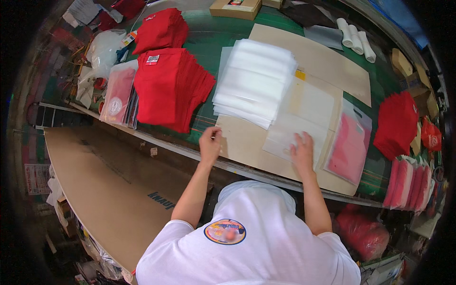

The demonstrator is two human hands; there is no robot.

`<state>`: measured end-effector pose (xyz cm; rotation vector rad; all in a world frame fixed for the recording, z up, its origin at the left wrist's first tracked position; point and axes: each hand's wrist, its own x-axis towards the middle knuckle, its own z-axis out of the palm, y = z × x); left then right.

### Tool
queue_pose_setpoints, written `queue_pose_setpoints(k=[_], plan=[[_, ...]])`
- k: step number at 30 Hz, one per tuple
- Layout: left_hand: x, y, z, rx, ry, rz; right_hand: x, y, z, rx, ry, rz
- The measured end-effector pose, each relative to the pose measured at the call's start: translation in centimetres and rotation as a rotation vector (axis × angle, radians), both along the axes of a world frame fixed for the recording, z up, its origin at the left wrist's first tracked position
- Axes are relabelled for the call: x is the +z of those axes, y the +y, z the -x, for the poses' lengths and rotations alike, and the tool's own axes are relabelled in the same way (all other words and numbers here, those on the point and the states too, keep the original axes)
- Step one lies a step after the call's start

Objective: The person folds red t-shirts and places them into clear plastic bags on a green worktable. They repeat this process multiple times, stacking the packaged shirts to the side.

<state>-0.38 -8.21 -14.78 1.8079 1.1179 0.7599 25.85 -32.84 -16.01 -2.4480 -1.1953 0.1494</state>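
My right hand (302, 151) lies with spread fingers on the lower part of a flat, translucent plastic bag (310, 107). My left hand (210, 144) hovers at the near table edge with its fingers curled in; nothing shows in it. Left of that bag is a thick stack of frosted plastic bags (254, 78). To its right, a bag holding a folded red garment (349, 146) lies flat. Two stacks of folded red T-shirts, the nearer stack (164, 89) and the farther stack (162, 30), stand on the left.
Beige cardboard sheets (245, 142) cover part of the green table (203, 39). At the right are more folded red garments (397, 124) and several bagged ones (408, 183). White rolls (352, 37) lie at the back. A large brown board (117, 199) stretches below the table's left side.
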Motion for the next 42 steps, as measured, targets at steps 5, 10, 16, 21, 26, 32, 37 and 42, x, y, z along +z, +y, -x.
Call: queue_pose_setpoints(k=[5, 10, 16, 21, 26, 32, 37, 42], plan=[[-0.6, -4.1, -1.3, -0.079, 0.096, 0.068, 2.2, 2.0, 2.7, 0.157, 0.113, -0.007], [-0.2, -4.9, -0.6, -0.044, 0.094, 0.102, 2.3, 3.3, 2.6, 0.229, 0.110, 0.023], [1.2, -1.7, 2.1, 0.053, 0.099, 0.054, 4.2, 9.0, 5.8, 0.383, 0.126, -0.123], [4.6, 4.0, 5.8, 0.317, -0.047, -0.077, 5.5, 15.6, 9.9, 0.450, 0.246, -0.298], [6.2, 10.5, 10.1, 0.352, -0.029, -0.262, 7.6, 25.3, 16.5, 0.511, 0.433, -0.387], [8.3, 10.9, 11.5, 0.429, -0.277, 0.006, 10.6, 31.0, 22.7, 0.526, 0.438, -0.400], [11.7, 13.1, 13.2, 0.421, -0.429, 0.279, 9.9, 32.7, 24.5, 0.326, 0.613, -0.360], [13.5, 12.3, 13.6, 0.375, -0.643, 0.333, 10.5, 33.4, 25.0, 0.067, 0.880, -0.458]])
